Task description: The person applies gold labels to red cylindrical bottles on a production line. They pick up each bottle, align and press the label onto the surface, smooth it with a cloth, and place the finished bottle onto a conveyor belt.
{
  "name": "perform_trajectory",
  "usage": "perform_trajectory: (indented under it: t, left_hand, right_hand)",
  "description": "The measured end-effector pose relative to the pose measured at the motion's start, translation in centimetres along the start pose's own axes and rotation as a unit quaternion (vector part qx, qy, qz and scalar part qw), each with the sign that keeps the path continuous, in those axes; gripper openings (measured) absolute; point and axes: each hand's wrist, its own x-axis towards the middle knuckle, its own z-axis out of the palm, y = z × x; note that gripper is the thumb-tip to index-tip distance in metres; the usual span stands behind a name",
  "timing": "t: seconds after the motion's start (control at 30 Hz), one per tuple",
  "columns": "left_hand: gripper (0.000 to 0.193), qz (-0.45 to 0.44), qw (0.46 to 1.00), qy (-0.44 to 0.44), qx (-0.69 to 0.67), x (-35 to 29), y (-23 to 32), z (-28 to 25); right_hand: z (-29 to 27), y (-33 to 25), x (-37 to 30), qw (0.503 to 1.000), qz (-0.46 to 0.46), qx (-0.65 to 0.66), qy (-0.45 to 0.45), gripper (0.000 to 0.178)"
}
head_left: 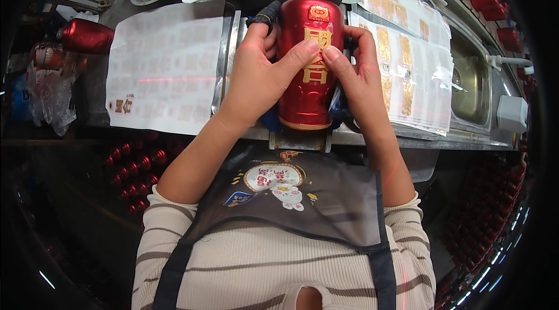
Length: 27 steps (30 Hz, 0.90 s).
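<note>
Beside red bottle (307,93), gold-patterned sheets (424,71)

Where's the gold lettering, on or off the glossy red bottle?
On: the gold lettering lies along the glossy red bottle, partly covered by the left hand. Whether every edge sticks, I cannot tell.

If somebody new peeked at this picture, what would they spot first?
Probably the shiny red bottle near the top middle, with the left hand and right hand on its sides and thumbs by its gold lettering. Next might be the white sheets with gold designs to its right, then the white cartoon animal on the dark apron below.
</note>
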Motion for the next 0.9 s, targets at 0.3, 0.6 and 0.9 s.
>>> perform_trajectory:
  t: [0.3,0.6,0.9]
  left_hand:
    - [0.068,-0.050,0.999,-0.017,0.003,-1.6,-0.2,-0.4]
    - [0.066,-0.058,0.997,-0.030,-0.029,-1.5,-0.3,-1.1]
    - [0.062,-0.048,0.997,-0.038,-0.035,-1.8,-0.5,-1.5]
  right_hand:
    - [-1.1,-0.2,-1.0,0.997,0.034,0.053,-0.045,0.060]
    - [-1.2,-0.3,-1.1,0.993,0.044,0.096,-0.046,0.061]
    - [-0.6,0.4,-1.3,0.997,0.002,0.066,-0.043,0.067]
